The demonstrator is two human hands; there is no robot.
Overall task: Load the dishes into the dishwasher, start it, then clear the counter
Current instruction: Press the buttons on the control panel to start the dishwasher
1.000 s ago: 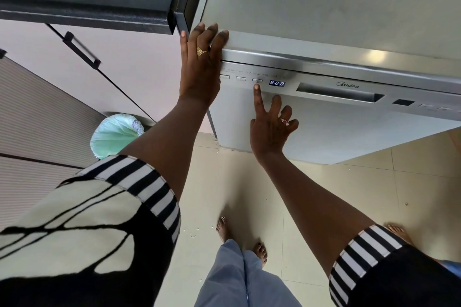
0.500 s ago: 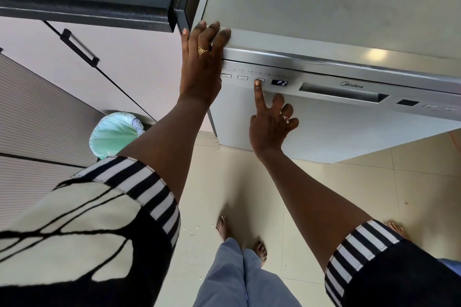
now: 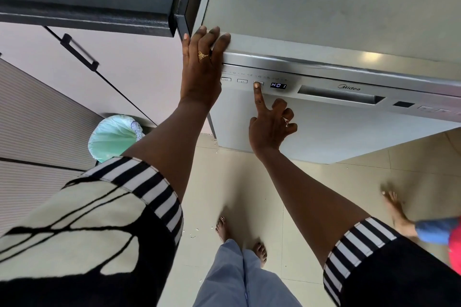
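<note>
Plainly the dishwasher (image 3: 324, 137) stood with its door closed on the tiled floor (image 3: 249, 182), just beside the end of the dark worktop (image 3: 87, 17). The left hand (image 3: 199, 70) lay open and flat against the machine's top front corner, its fingers straight and reaching over the edge, gripping nothing. The right hand (image 3: 270, 124) was lower, in front of the door. Its index finger (image 3: 258, 95) was stretched out straight with the tip on the third button (image 3: 260, 82) of the control strip, while the other fingers were curled in and held nothing. Just right of that button the small display (image 3: 278, 86) was lit with pale characters. Further right sat the recessed door handle (image 3: 341, 96). A bin lined with a green bag (image 3: 112, 137) stood by the cupboards to the left, and another person's bare foot (image 3: 396, 209) showed at the right.
</note>
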